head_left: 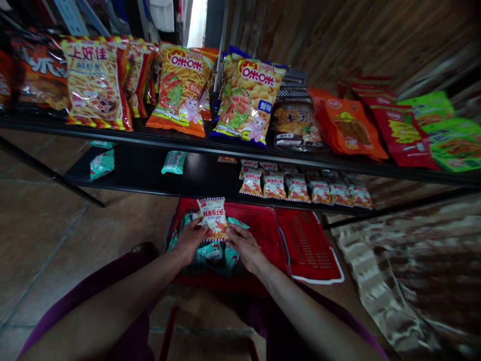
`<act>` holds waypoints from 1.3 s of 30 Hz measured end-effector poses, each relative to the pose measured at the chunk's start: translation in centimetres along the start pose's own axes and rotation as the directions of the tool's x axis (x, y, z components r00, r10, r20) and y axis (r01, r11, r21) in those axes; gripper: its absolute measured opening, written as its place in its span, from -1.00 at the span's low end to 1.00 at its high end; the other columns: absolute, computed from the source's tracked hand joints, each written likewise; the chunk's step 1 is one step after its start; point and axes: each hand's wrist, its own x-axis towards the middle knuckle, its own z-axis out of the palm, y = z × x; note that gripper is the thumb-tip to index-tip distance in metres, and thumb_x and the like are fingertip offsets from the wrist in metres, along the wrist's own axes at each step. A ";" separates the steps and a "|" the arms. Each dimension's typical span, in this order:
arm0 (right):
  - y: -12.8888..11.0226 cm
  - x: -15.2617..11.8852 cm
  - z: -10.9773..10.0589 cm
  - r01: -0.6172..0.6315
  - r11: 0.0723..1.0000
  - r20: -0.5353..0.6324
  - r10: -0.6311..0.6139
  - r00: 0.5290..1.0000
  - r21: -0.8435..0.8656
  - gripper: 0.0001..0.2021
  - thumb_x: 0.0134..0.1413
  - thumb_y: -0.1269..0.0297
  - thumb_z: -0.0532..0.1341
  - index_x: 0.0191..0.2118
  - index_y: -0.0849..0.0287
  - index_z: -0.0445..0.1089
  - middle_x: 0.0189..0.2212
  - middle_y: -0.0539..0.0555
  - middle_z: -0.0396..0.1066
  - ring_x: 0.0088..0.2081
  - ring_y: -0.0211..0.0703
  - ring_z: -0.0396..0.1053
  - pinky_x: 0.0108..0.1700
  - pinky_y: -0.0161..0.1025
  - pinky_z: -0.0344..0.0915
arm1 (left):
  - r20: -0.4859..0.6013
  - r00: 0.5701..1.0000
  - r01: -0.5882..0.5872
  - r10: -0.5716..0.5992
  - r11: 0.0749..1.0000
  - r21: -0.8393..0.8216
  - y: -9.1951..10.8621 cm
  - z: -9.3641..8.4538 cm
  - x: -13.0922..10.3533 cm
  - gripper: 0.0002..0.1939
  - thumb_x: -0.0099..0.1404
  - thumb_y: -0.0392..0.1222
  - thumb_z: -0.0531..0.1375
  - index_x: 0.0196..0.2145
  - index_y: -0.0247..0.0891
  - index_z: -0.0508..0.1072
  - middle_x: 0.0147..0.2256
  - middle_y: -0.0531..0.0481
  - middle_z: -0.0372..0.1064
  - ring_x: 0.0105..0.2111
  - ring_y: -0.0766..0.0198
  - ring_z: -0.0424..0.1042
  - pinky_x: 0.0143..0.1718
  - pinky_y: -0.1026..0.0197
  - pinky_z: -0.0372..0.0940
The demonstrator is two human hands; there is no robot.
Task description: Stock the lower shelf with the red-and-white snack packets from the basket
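A small white and orange snack packet (pixel 213 216) is held between my two hands, over a red basket (pixel 263 228). My left hand (pixel 191 238) pinches its lower left corner, and my right hand (pixel 243 243) grips its lower right corner. Below the packet, several teal packets (pixel 212 252) lie inside the basket. On the lower black shelf (pixel 141 170), just beyond the basket, similar white and orange packets (pixel 274 185) stand in rows at the right. A teal packet (pixel 174 162) lies near the shelf's middle, with more teal ones (pixel 102 164) at its left end.
Larger snack bags (pixel 251 100) line the upper shelf (pixel 233 146) across the view. Another red basket (pixel 311 245) with a white handle sits at the right of the first one. Crumpled striped cloth (pixel 379 281) hangs or lies at the far right. My knees flank the basket.
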 end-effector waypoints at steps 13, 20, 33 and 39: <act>-2.1 2.7 0.8 0.161 0.987 -0.003 -0.161 0.987 0.009 -0.60 -0.35 0.14 0.41 -0.28 0.16 0.47 -0.43 0.00 0.46 -0.46 -0.28 0.34 -0.40 -0.32 0.26 | 0.116 0.978 -0.163 0.171 0.984 -0.075 0.6 2.1 2.5 -0.48 -0.01 -0.22 0.31 -0.05 -0.26 0.39 -0.27 -0.10 0.49 -0.30 0.17 0.48 -0.27 0.17 0.36; -3.3 8.3 1.0 0.340 0.938 -0.099 -0.345 0.933 -0.064 -0.57 -0.26 0.17 0.31 -0.16 0.12 0.34 -0.45 -0.04 0.39 -0.45 -0.25 0.32 -0.38 -0.28 0.28 | 0.038 0.979 -0.189 0.198 0.967 -0.170 2.1 5.5 8.2 -0.51 -0.08 -0.42 0.25 -0.12 -0.27 0.37 -0.29 -0.05 0.46 -0.35 0.26 0.45 -0.27 0.18 0.34; -4.7 17.0 0.9 0.395 0.846 -0.168 -0.474 0.864 -0.359 -0.81 -0.09 0.24 0.19 -0.30 0.12 0.46 -0.41 0.03 0.46 -0.27 -0.12 0.41 -0.20 -0.22 0.33 | -0.030 0.969 -0.245 0.245 0.969 -0.026 4.3 9.5 16.3 -0.59 -0.01 -0.44 0.22 -0.16 -0.23 0.44 -0.35 0.02 0.47 -0.35 0.32 0.44 -0.35 0.31 0.33; -5.7 18.7 1.9 0.424 0.709 -0.145 -0.590 0.794 -0.563 -0.67 -0.04 0.41 0.10 -0.13 0.18 0.45 -0.17 0.13 0.46 -0.09 -0.11 0.39 0.00 -0.19 0.28 | -0.094 0.950 -0.300 0.298 0.954 -0.012 5.3 11.2 19.2 -0.55 0.00 -0.49 0.20 -0.11 -0.29 0.46 -0.34 0.01 0.47 -0.33 0.32 0.45 -0.26 0.29 0.34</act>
